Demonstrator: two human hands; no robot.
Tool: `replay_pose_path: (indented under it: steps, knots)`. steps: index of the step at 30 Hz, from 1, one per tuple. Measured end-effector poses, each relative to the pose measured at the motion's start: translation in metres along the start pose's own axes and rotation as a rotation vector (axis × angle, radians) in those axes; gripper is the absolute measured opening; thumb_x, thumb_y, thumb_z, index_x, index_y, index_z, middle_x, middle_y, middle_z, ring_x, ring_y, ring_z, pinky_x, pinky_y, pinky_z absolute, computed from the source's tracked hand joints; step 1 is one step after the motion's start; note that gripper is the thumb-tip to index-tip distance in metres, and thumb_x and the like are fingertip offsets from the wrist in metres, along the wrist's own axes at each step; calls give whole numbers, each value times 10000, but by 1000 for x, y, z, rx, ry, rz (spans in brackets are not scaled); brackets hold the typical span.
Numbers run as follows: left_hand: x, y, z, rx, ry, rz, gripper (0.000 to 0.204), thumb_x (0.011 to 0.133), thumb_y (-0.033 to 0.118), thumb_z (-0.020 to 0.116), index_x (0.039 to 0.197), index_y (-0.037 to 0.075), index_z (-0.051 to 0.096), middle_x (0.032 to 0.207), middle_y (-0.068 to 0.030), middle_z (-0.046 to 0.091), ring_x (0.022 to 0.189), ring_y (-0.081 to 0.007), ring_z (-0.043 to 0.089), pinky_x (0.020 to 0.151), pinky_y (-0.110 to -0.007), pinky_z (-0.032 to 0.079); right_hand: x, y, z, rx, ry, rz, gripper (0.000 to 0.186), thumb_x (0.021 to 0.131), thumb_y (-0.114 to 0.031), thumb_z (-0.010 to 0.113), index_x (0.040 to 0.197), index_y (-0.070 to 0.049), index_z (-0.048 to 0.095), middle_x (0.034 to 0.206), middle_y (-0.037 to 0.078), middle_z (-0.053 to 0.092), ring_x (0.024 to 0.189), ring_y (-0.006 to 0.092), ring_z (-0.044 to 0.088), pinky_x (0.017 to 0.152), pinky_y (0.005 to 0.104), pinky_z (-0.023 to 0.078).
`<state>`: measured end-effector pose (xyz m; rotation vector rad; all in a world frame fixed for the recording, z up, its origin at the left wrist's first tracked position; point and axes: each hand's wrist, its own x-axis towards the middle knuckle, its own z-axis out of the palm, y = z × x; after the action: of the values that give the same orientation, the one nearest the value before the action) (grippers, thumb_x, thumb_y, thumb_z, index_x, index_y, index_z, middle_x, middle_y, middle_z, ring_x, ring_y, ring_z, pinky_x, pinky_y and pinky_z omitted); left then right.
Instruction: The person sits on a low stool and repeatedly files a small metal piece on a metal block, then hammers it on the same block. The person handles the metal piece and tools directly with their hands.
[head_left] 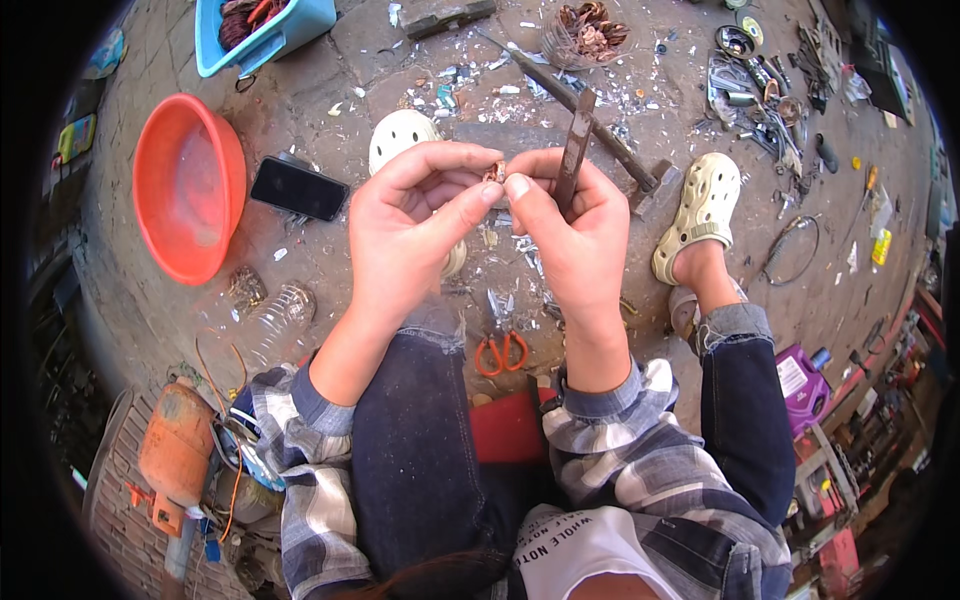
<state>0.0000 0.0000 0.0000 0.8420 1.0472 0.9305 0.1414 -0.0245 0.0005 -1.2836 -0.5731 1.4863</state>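
Observation:
Between the fingertips of my left hand (405,215) is a small copper-coloured piece (494,172), too small to name exactly. The thumb and forefinger of my right hand (580,225) meet it from the other side. A flat rusty metal bar (574,150) is tucked in the right hand's fingers, pointing up and away. Beyond that hand, a hammer (585,115) lies with its head near my right shoe (700,205). Below the hands, scissors with orange handles (500,352) rest on the ground.
At left are a red basin (190,190), a black phone (300,187) and a clear plastic bottle (283,318). A blue tub (270,40) and a clear bowl of copper scraps (590,38) stand farther off. Metal parts (755,100) lie at right; white scraps litter the ground.

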Motion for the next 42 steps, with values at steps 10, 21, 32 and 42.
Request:
replay_pose_path:
  steps: [10,21,32,42]
  knots:
    - [1,-2,1,47,4,41,230,821,-46,640,1049,-55,611,1016,-86,639,875,-123,620,795,-250,504,2,2,-2,73,-20,54,102,862,-62,619,927,16,611,773,10,627,657,34,537,587,184,424]
    - [-1,0,2,-10,21,44,168,875,7,607,1033,-38,638,987,-76,648,874,-117,613,765,-249,510,1,-1,1,62,-34,17,116,881,-89,615,939,9,591,789,9,618,677,31,527,602,178,415]
    - [-1,2,4,-10,78,30,163,898,45,561,1022,-33,634,957,-86,652,810,-123,594,768,-258,476,3,5,-6,-15,-46,-99,298,1005,-244,381,1090,-8,541,779,1,588,694,31,445,626,181,375]
    - [1,-3,-3,-95,72,33,172,896,18,578,1052,-33,628,1001,-94,662,821,-115,616,732,-251,506,12,7,-15,-61,-58,-68,235,955,-111,509,1146,17,555,853,34,629,670,33,444,605,174,379]
